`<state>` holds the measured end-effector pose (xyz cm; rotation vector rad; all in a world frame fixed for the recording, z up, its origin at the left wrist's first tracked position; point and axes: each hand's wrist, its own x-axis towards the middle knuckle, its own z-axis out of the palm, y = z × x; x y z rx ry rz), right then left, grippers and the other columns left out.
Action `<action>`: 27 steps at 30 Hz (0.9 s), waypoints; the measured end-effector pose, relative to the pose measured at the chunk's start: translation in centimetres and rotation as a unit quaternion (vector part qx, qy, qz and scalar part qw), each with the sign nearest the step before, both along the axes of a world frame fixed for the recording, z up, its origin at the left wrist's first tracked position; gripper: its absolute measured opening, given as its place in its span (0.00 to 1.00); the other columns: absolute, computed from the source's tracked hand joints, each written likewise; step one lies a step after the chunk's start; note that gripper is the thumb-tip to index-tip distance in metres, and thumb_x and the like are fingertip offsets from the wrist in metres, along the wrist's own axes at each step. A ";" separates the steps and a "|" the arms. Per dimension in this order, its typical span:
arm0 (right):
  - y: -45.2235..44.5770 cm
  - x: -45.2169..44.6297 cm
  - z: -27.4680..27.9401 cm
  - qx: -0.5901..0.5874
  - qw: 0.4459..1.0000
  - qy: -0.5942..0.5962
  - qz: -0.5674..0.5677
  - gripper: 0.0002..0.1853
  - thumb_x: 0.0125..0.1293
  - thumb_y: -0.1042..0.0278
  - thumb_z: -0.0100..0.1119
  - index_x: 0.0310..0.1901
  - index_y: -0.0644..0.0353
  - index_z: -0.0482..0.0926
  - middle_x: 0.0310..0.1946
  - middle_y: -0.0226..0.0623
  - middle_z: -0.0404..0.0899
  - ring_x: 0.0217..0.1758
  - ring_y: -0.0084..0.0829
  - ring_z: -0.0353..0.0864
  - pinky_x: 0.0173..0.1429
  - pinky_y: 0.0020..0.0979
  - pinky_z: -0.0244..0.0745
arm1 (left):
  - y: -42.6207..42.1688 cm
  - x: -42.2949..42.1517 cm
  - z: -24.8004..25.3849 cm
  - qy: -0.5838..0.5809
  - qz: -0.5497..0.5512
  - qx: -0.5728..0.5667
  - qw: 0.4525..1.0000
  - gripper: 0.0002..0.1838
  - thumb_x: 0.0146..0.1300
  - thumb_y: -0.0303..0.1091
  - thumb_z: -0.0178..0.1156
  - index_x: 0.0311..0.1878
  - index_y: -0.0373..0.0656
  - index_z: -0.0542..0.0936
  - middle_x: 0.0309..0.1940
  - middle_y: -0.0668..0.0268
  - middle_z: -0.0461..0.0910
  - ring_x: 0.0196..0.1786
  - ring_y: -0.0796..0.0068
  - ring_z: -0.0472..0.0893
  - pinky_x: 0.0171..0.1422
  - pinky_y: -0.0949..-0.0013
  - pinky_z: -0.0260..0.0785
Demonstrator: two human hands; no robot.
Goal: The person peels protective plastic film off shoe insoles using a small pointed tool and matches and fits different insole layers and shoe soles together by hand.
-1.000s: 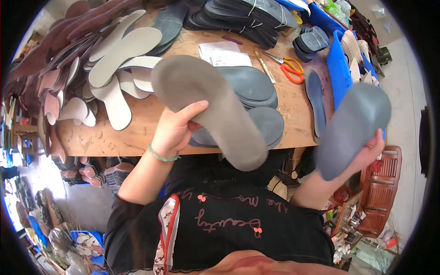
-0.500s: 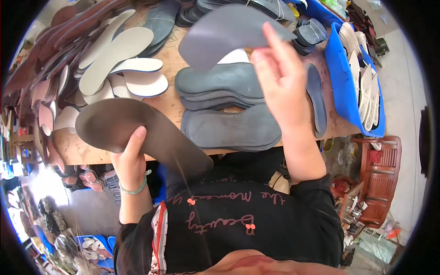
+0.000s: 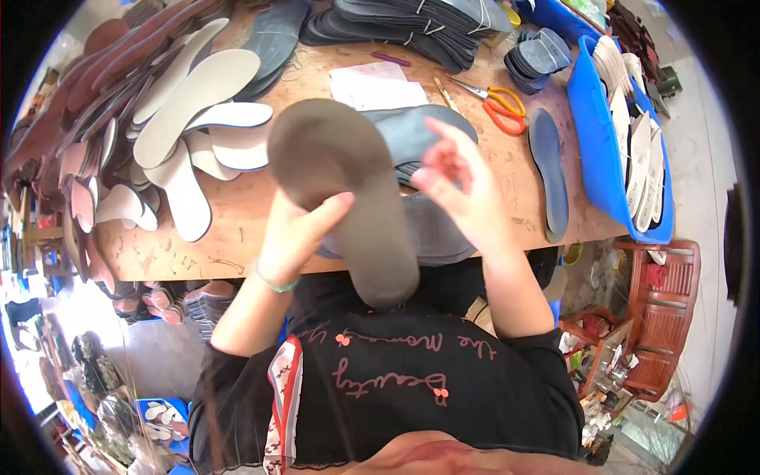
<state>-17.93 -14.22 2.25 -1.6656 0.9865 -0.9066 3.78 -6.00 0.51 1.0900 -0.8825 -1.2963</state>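
My left hand (image 3: 305, 229) grips a dark grey-brown insole (image 3: 372, 214) with the thumb across its middle. This insole is raised above the table, blurred by motion, and covers part of the piles behind it. My right hand (image 3: 463, 190) is just to its right with fingers apart, holding nothing. Behind the hands lies a pile of blue-grey insoles (image 3: 443, 123), and a second pile of grey insoles (image 3: 439, 237) lies nearer to me. Both are partly hidden by the held insole and my right hand.
Cream insoles (image 3: 198, 103) are heaped on the left of the wooden table (image 3: 253, 229). At the back are tied bundles of dark insoles (image 3: 404, 32), white paper (image 3: 376, 83) and orange-handled scissors (image 3: 504, 111). A single blue-grey insole (image 3: 548, 174) lies by a blue bin (image 3: 590, 134).
My left hand has moved right and up with its insole. The grey insole at my right hand is no longer over the back of the table, and that hand has come lower and toward me.
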 end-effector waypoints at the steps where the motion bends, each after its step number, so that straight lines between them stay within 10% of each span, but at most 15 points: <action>1: 0.3 1.2 0.2 0.026 0.999 -0.038 0.015 0.27 0.61 0.65 0.72 0.60 0.62 0.74 0.42 0.31 0.79 0.41 0.20 0.78 0.46 0.26 0.74 | -0.4 -0.7 0.1 0.000 -0.020 0.001 1.000 0.16 0.62 0.23 0.62 0.53 0.34 0.77 0.46 0.66 0.80 0.47 0.78 0.78 0.52 0.71 0.73; 7: -1.2 1.0 -1.4 0.212 0.967 -0.138 0.029 0.28 0.57 0.67 0.75 0.56 0.62 0.70 0.48 0.35 0.80 0.47 0.22 0.79 0.51 0.25 0.75 | -1.7 -2.1 0.9 0.033 -0.099 -0.002 0.995 0.20 0.62 0.22 0.59 0.58 0.34 0.74 0.49 0.66 0.79 0.51 0.79 0.77 0.54 0.71 0.72; 13: -1.1 2.3 0.8 0.076 0.988 -0.128 -0.031 0.12 0.64 0.68 0.69 0.44 0.64 0.79 0.35 0.27 0.83 0.39 0.15 0.79 0.45 0.20 0.73 | -2.3 -3.3 0.8 0.038 -0.149 0.011 0.988 0.18 0.63 0.22 0.59 0.56 0.34 0.75 0.47 0.67 0.80 0.49 0.79 0.78 0.53 0.71 0.73; 27: -2.9 -1.4 1.0 0.118 0.974 -0.185 -0.054 0.22 0.63 0.65 0.71 0.54 0.65 0.75 0.43 0.34 0.83 0.42 0.21 0.82 0.46 0.25 0.78 | -5.7 -5.9 1.9 0.006 -0.089 -0.001 0.996 0.14 0.71 0.31 0.59 0.55 0.33 0.77 0.44 0.66 0.82 0.44 0.80 0.80 0.48 0.74 0.74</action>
